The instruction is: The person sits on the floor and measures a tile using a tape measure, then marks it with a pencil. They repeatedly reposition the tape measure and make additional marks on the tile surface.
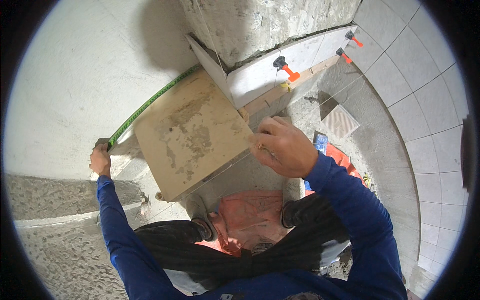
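Observation:
At the left, my left hand (101,161) is closed on a tape measure, its dark case (103,142) partly hidden by my fingers. The green blade (150,101) is drawn out along the pale wall toward an upright tile edge. My right hand (284,146) is closed in a pinch over the near right corner of a beige board (192,132). A thin string (215,175) runs diagonally past this corner, and my right fingertips meet it. The board lies flat, with grey stains on its top.
White tiles (270,72) line the base of a rough concrete column (280,25), with orange-and-black levelling clips (287,69) on them. Below lies a wooden strip (267,98). A ribbed square tile (340,122) rests at the right. Orange sheeting (252,215) lies between my feet.

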Demonstrator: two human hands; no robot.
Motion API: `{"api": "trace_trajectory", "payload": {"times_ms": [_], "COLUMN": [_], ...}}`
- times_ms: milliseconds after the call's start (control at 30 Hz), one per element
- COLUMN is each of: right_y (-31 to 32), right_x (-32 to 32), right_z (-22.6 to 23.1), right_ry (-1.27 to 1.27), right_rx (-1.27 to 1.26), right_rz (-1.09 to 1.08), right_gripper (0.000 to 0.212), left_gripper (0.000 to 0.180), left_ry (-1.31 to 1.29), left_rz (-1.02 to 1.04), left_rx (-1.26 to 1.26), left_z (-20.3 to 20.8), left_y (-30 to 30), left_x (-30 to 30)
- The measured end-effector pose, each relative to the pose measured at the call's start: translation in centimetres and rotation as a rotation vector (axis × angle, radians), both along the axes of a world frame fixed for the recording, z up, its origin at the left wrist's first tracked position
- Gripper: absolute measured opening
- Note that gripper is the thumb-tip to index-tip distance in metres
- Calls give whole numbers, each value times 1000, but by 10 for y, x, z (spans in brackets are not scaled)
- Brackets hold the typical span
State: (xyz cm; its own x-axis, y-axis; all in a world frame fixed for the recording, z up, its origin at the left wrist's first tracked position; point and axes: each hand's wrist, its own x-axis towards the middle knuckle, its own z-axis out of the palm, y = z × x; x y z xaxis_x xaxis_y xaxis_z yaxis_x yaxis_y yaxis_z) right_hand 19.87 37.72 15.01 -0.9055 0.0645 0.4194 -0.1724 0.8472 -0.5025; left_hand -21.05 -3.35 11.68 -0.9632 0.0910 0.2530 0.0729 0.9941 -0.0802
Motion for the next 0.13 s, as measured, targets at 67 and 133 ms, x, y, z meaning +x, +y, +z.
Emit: {"api": "trace_trajectory", "payload": {"times_ms": [67,133], "right_y": [-1,-1], "right_x": [-3,-3], "right_z": [4,10], "right_ry": [37,-177], "right_rx": [11,-121], "right_rz": [-56,-77], "right_gripper": [23,27], "left_gripper": [28,28], "left_ry": [46,39], "left_rz": [-5,0], "left_rx": [22,4], "left_z": [-1,0], "left_y": [2,2], "left_x": [2,3]}}
